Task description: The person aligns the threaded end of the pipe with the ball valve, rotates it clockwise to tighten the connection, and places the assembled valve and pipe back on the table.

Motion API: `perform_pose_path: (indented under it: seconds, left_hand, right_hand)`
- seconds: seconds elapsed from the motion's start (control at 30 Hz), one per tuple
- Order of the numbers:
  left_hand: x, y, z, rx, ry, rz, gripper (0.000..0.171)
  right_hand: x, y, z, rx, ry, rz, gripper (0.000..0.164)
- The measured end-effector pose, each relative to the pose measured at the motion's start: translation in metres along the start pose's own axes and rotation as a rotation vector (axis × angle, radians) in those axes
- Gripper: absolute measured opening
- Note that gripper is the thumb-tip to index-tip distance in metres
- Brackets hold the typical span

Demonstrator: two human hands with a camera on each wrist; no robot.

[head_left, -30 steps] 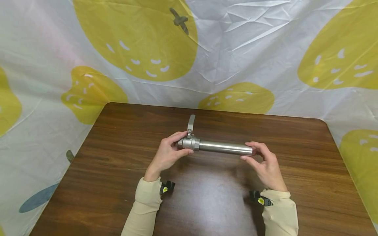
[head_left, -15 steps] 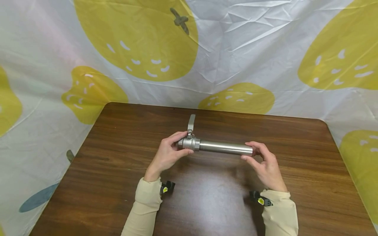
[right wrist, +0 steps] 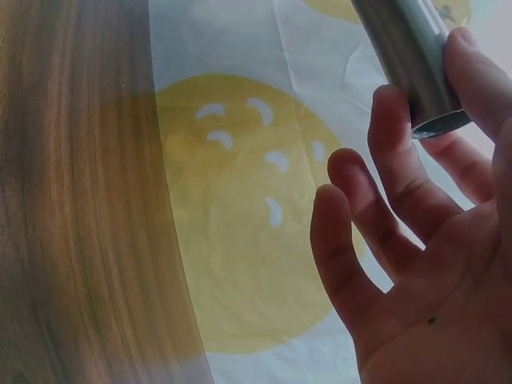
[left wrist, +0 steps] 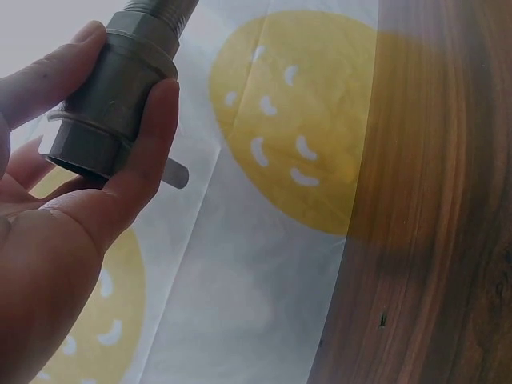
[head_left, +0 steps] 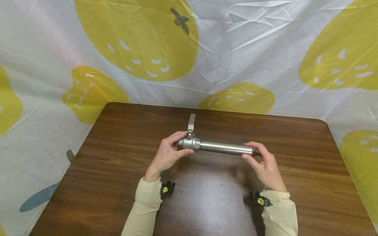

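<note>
A ball valve (head_left: 189, 143) of silvery metal is joined to the left end of a straight steel pipe (head_left: 224, 147). Its flat lever handle (head_left: 191, 122) points away, toward the back of the table. My left hand (head_left: 166, 154) grips the valve body between thumb and fingers; the left wrist view shows the open lower end of the valve (left wrist: 104, 112) there. At the other end, my right hand (head_left: 265, 165) pinches the pipe near its tip. In the right wrist view the open pipe end (right wrist: 420, 72) sits between thumb and fingers, while the other fingers are spread off it.
A brown wood-grain table (head_left: 118, 137) lies beneath the hands. Behind it and at both sides hangs a white cloth (head_left: 218, 55) with yellow fruit prints. Each wrist carries a small black camera mount, and both sleeves are beige.
Hardly anything differs. The right fingers have shifted very slightly at the pipe end, and the lever stands a hair higher in view. Both hands keep their hold.
</note>
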State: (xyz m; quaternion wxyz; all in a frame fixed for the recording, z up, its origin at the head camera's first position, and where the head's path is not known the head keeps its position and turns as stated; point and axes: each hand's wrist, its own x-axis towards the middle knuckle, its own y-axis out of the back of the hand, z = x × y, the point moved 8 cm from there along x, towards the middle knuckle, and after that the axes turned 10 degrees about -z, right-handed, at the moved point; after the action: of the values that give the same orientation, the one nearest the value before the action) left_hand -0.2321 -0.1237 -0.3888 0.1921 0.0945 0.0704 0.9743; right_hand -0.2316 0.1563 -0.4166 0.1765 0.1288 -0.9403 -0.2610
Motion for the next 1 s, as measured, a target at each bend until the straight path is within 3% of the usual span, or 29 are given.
perform_pose_path:
  seconds: [0.47, 0.7, 0.8, 1.0]
  left_hand:
    - [0.001, -0.002, -0.001, -0.007, 0.006, -0.014, 0.058]
    - [0.001, -0.001, -0.001, -0.004, 0.003, 0.0, 0.058]
    - [0.001, -0.001, -0.002, 0.0, 0.005, 0.003, 0.058]
    - [0.0, -0.001, -0.001, -0.007, 0.007, 0.007, 0.058]
  right_hand:
    - [0.0, 0.0, -0.002, -0.027, -0.01, 0.005, 0.028]
    - [0.002, 0.002, -0.026, 0.002, -0.005, 0.011, 0.029]
    - [0.002, 0.002, -0.028, 0.022, 0.013, 0.012, 0.034]
    - [0.002, -0.001, -0.008, 0.047, 0.034, 0.005, 0.053]
